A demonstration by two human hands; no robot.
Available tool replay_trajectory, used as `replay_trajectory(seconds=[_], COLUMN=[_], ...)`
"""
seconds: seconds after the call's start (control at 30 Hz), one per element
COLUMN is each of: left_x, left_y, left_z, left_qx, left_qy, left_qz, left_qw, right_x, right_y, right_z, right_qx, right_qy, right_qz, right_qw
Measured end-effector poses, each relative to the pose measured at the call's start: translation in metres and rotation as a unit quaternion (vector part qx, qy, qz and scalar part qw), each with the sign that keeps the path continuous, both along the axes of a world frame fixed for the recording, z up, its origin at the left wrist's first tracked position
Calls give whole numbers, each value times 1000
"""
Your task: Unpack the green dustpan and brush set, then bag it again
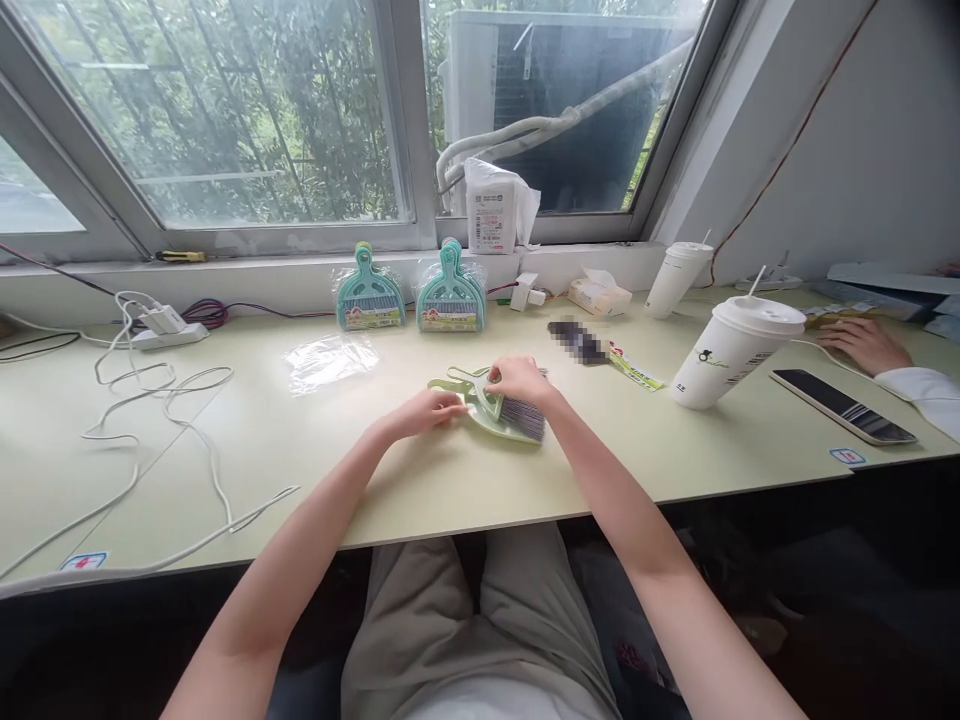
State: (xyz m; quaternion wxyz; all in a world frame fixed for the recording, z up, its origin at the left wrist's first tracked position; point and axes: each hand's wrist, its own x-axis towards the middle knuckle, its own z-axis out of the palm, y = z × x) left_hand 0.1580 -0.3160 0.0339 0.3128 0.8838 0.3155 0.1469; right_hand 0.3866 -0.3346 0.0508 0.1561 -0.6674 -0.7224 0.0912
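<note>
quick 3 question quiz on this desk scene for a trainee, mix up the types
1. True or false: both hands touch the light green dustpan.
2. How many packaged brush sets stand by the windowsill? A) one B) two C) four
3. Which hand rests nearer the brush bristles?

Key:
1. True: the left hand and right hand both touch it.
2. B: packaged brush sets and.
3. The right hand.
</note>
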Motion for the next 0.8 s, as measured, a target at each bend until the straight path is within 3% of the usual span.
replay_trajectory(seconds=[0.2,0.4,0.5,0.67,0.8], left_x=[-11,-21,-15,-16,-14], left_y=[15,25,25,24,20], left_z=[4,-14,-21,-18,-16], left_qx=[256,223,298,410,472], left_qy=[-40,-19,-28,71,77], left_qz=[84,84,86,20,-16], left_qw=[962,971,950,909,878], right_x=[-12,-8,-9,-12,-9], right_y=[-5,-4,-2,3,6], right_z=[-3,-3,-8,-17,-19], right_qx=[27,36,45,77,94], right_qy=[-4,19,54,90,69], right_qz=[48,104,131,178,163], right_qw=[998,994,989,977,980])
